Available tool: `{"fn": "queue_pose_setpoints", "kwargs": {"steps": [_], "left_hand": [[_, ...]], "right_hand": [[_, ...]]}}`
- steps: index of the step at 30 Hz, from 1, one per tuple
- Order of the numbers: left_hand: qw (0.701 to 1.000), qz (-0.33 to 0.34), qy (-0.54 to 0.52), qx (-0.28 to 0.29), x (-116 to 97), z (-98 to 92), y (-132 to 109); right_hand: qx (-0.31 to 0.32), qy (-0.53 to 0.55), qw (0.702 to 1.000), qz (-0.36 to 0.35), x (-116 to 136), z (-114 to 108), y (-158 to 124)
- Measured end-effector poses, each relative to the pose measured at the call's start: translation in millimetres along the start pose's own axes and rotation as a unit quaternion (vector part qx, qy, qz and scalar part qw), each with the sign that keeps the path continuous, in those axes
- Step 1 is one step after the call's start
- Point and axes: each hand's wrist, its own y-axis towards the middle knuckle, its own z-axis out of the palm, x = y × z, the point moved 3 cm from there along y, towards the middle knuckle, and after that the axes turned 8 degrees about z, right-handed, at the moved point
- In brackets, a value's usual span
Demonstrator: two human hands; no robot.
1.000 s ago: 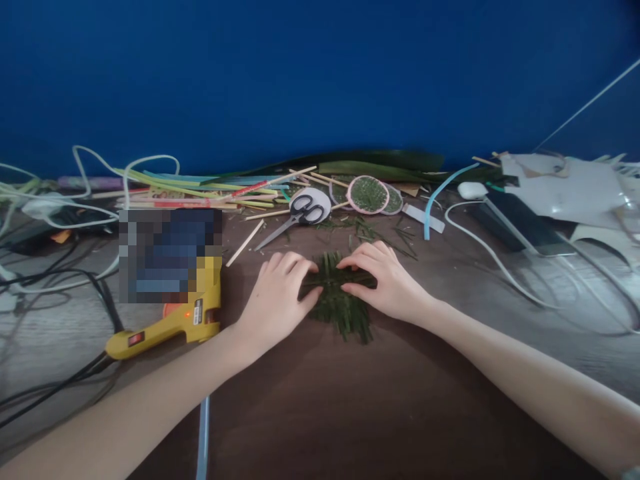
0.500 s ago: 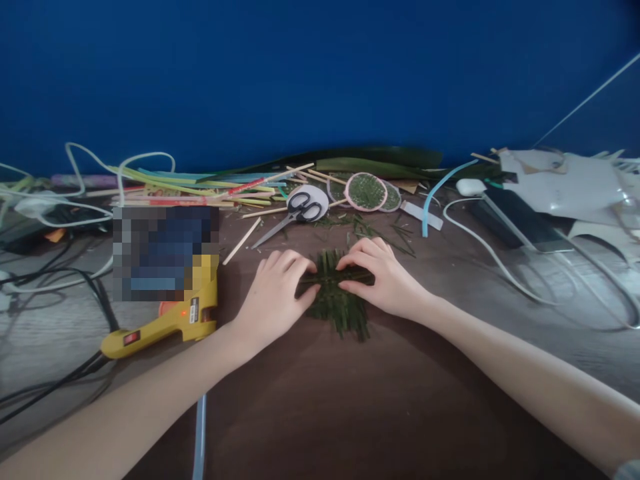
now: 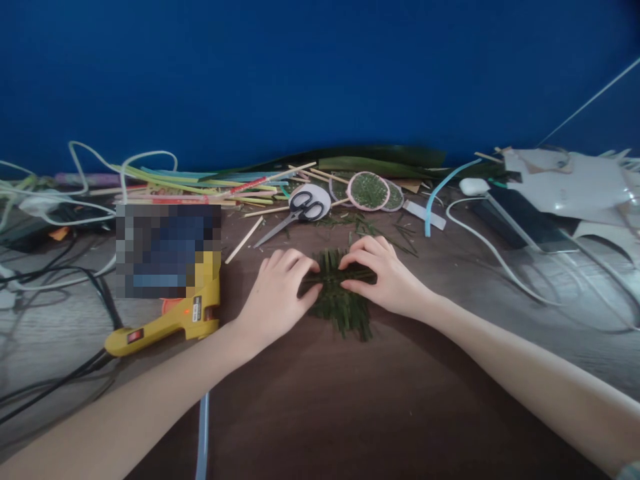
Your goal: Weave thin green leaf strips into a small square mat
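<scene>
A small piece of woven green leaf strips (image 3: 343, 310) lies at the middle of the dark brown table, its loose strip ends pointing towards me. My left hand (image 3: 283, 283) pinches its left side between thumb and fingers. From the right, my right hand (image 3: 383, 273) grips the opposite side the same way. Between the two hands the crossed strips show; the parts under my fingers are hidden. Beyond the weave lie scissors (image 3: 295, 212) with black handles, partly on a white round piece, and some cut leaf scraps (image 3: 403, 235).
A yellow glue gun (image 3: 170, 325) with a lit red light lies close to my left forearm, its cable running left. Behind are colored strips (image 3: 200, 180), round leaf-filled pieces (image 3: 369, 191) and long leaves (image 3: 380, 160). Right stand a phone (image 3: 530, 220) and a white cable (image 3: 493, 260).
The whole view has shifted slightly, so things sit a little further right. Both hands keep their hold on the woven strips, with no clear movement otherwise.
</scene>
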Motion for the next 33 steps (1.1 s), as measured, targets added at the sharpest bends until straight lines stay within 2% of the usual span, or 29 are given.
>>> {"fn": "queue_pose_setpoints", "kwargs": {"steps": [4, 9, 14, 18, 21, 24, 27, 30, 33], "left_hand": [[1.0, -0.005, -0.021, -0.002, 0.5, -0.5, 0.2], [0.995, -0.038, -0.079, -0.041, 4.3, -2.9, 0.2], [0.995, -0.041, -0.086, -0.033, 5.4, -3.9, 1.2], [0.998, 0.0, -0.051, -0.043, -2.2, -5.8, -0.1], [0.999, 0.039, -0.013, -0.031, -9.0, -3.9, -2.7], [1.0, 0.01, 0.004, -0.029, -5.7, -1.9, -3.7], [0.998, -0.027, 0.016, -0.058, 3.1, -3.6, -2.8], [0.997, -0.031, 0.016, -0.068, 7.3, -5.8, -1.5], [0.998, -0.024, -0.004, -0.063, 4.9, -6.7, -1.3]], "right_hand": [[-0.006, 0.004, 1.0, -0.002, -0.3, -0.2, -0.4], [-0.037, 0.046, 0.998, -0.001, -1.1, -4.9, 0.1], [-0.034, 0.049, 0.998, -0.026, 1.7, -8.9, -1.2], [-0.002, 0.018, 0.996, -0.087, 6.9, -6.6, -4.3], [-0.017, -0.012, 0.993, -0.119, 10.3, -6.3, -6.6], [-0.041, -0.035, 0.993, -0.104, 10.9, -7.7, -7.9], [-0.04, -0.036, 0.994, -0.093, 11.0, -8.6, -8.7], [-0.032, -0.027, 0.995, -0.095, 10.9, -8.3, -9.1], [-0.049, -0.019, 0.996, -0.066, 7.9, -8.0, -7.9]]}}
